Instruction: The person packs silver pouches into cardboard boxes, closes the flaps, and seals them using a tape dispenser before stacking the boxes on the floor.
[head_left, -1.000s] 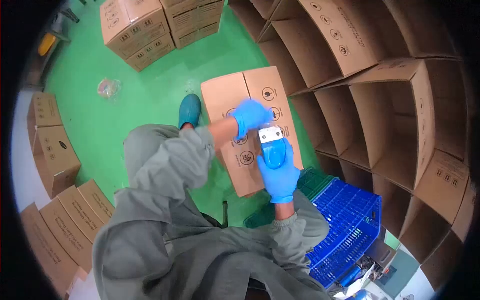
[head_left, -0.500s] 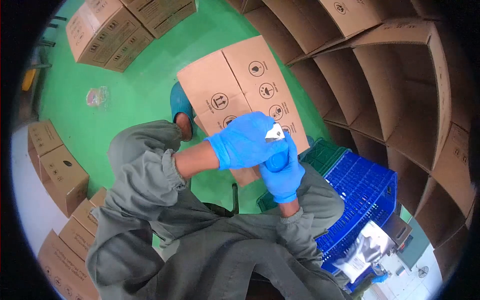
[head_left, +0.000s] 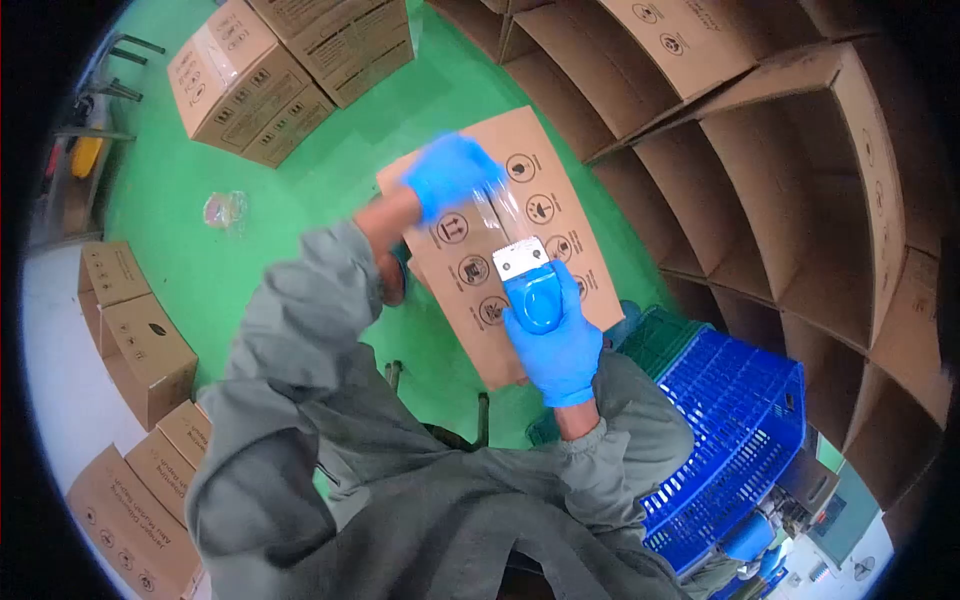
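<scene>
Tape dispenser [head_left: 540,302]: smooth blue body, white toothed head; over the carton, grasped in the gloved right hand [head_left: 560,350]. Tape [head_left: 508,212]: clear, glossy strip, running to the gloved left hand [head_left: 450,175]; that hand blurred, grip cannot be told. Carton [head_left: 455,270]: brown cardboard, round black symbols. Crate [head_left: 735,410]: blue, latticed plastic. Floor [head_left: 300,200]: green, smooth. Right side: cardboard compartments [head_left: 790,190], open-fronted.

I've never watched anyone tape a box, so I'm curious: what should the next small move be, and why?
Perhaps the left hand should press the clear tape flat onto the cardboard box, since a strip spans between that hand and the tape dispenser, which the right hand grips over the box. I can't tell how much already sticks, and the left hand is blurred.
</scene>
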